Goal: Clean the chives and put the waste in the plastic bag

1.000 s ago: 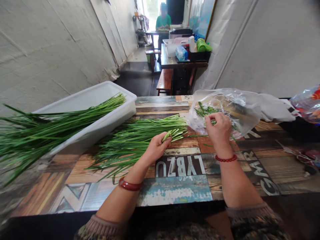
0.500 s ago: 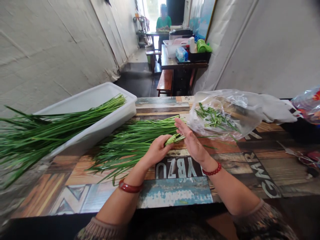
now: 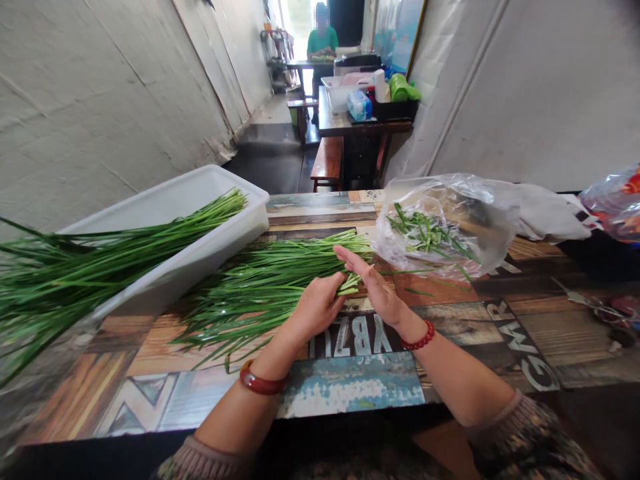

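Note:
Long green garlic chives (image 3: 260, 280) lie spread on the patterned wooden table in front of me, pale stem ends to the right. My left hand (image 3: 320, 303) is closed round a small bunch of chives near those ends. Beside it, my right hand (image 3: 377, 290) is held flat with fingers stretched out, its palm facing the cut ends of the bunch. To the right, a clear plastic bag (image 3: 450, 200) gapes and holds chive scraps (image 3: 425, 230). At the left, a white plastic tub (image 3: 215, 177) holds a larger heap of chives (image 3: 125, 260), whose leaves hang over its side.
Several stray leaves lie by the bag. A colourful plastic package (image 3: 613, 203) stands at the far right. Beyond the table are a wooden bench (image 3: 327, 160), a second table (image 3: 337, 122) with tubs and tissues, and a seated person (image 3: 323, 43) in green. White walls flank both sides.
My right hand has shifted a little left over the stem ends. My left hand has moved slightly down with the bunch, and the view has shifted slightly.

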`<state>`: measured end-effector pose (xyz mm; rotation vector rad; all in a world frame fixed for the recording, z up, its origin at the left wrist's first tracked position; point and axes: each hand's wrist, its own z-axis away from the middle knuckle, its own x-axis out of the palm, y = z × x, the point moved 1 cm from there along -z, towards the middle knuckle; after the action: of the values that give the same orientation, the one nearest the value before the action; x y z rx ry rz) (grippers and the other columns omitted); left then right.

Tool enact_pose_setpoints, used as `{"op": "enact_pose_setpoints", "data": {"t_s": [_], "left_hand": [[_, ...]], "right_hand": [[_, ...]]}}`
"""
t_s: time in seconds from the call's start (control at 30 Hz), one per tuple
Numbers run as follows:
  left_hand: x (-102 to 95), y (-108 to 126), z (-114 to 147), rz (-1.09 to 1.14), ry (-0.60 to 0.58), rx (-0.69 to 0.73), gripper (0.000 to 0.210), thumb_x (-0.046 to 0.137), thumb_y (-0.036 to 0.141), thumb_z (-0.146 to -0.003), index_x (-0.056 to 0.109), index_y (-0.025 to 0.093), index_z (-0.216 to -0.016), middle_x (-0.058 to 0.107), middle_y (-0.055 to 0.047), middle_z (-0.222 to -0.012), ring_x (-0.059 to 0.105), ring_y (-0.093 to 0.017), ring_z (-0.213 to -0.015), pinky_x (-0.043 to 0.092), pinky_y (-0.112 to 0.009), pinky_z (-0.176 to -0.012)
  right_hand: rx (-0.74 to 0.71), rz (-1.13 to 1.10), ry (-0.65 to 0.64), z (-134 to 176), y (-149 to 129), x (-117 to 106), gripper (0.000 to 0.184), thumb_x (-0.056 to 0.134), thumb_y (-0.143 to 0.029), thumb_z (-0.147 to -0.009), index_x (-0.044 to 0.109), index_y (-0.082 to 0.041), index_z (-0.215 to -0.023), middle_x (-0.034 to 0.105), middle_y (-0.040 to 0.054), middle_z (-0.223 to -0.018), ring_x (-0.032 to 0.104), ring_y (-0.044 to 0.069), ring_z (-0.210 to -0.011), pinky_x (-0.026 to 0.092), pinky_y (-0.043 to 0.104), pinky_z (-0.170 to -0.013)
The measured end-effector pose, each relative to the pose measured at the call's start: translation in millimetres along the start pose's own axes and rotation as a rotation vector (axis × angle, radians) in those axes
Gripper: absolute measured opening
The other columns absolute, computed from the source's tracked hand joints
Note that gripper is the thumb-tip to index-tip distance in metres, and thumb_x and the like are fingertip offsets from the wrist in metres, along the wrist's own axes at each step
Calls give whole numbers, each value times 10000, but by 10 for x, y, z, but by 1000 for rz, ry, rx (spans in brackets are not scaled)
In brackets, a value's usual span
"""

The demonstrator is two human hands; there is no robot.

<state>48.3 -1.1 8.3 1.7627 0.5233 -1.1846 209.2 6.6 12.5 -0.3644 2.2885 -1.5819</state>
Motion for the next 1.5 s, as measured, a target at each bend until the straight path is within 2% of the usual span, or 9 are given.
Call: {"op": "enact_pose_setpoints", "data": {"t_s": [0.23, 0.43, 0.57, 0.77, 0.93, 1.07, 1.23, 1.37, 1.5], "left_hand": [[1, 103, -16, -150, -13, 2, 145, 436, 124, -835, 513, 176, -946, 643, -98, -942, 593, -245, -907, 441, -351, -766], [15, 151, -21, -283, -21, 9, 187, 434, 116, -872, 517, 172, -1030, 638, -94, -1002, 580, -246, -950, 442, -365, -777], [49, 196, -12, -348, 12, 20, 142, 393, 173, -943, 523, 178, -998, 626, -84, -947, 570, -236, -894, 422, -365, -737], [103, 228, -9, -366, 0, 45, 146, 406, 231, -960, 538, 180, -998, 619, -85, -953, 563, -238, -889, 422, -374, -745], [55, 248, 9, -322, 2, 25, 162, 384, 168, -939, 542, 177, -974, 616, -92, -936, 562, -247, -876, 445, -386, -750], [12, 189, 35, -144, 145, -81, 214, 418, 113, -873, 530, 178, -1043, 610, -94, -963, 560, -235, -920, 465, -375, -810], [102, 108, 38, 39, 306, -55, 573, 401, 209, -905, 247, 130, -1451, 603, -153, -1154, 572, -245, -999, 464, -411, -873], [189, 124, 38, 43, 344, 46, 717, 346, 205, -929, -39, 84, -1522, 604, -197, -1175, 587, -255, -989, 470, -415, -860], [217, 157, 44, 22, 371, 133, 845, 394, 96, -851, -130, 102, -1514, 539, -223, -1317, 561, -277, -1132, 456, -428, -947]], "right_hand": [[-79, 167, -64, 1, -46, -36, 745, 150, -692, -931, 336, -255, -1505, 320, 14, -1576, 243, 205, -1472, 140, 396, -1241], [-103, 190, 102, 42, -138, -109, 734, 112, -698, -924, 212, -310, -1538, 222, -38, -1610, 178, 215, -1491, 152, 440, -1239], [-192, 336, 39, 63, -161, -28, 752, 130, -703, -918, 137, -301, -1554, 147, -31, -1629, 128, 231, -1501, 110, 447, -1247], [-206, 488, -2, 49, -69, 90, 710, 167, -663, -941, 175, -295, -1547, 196, 4, -1617, 173, 245, -1490, 138, 478, -1237], [-173, 273, 85, 47, -42, 24, 690, 185, -658, -946, 251, -290, -1526, 267, 23, -1595, 221, 248, -1476, 176, 477, -1224], [-111, 97, 148, 38, 65, -47, 785, 339, -733, -879, 272, -275, -1513, 322, 78, -1565, 353, 279, -1415, 302, 483, -1166], [47, 26, -23, 24, 149, 117, 980, 626, -728, -725, 301, -232, -1506, 437, 133, -1494, 439, 298, -1357, 368, 468, -1129], [121, -26, -30, 53, 135, 265, 739, 545, -646, -847, 402, -255, -1457, 541, 93, -1414, 447, 251, -1356, 320, 448, -1168], [164, -116, 87, 82, 204, 282, 495, 381, -542, -966, 514, -280, -1364, 578, 47, -1379, 470, 203, -1335, 305, 431, -1179]]}}
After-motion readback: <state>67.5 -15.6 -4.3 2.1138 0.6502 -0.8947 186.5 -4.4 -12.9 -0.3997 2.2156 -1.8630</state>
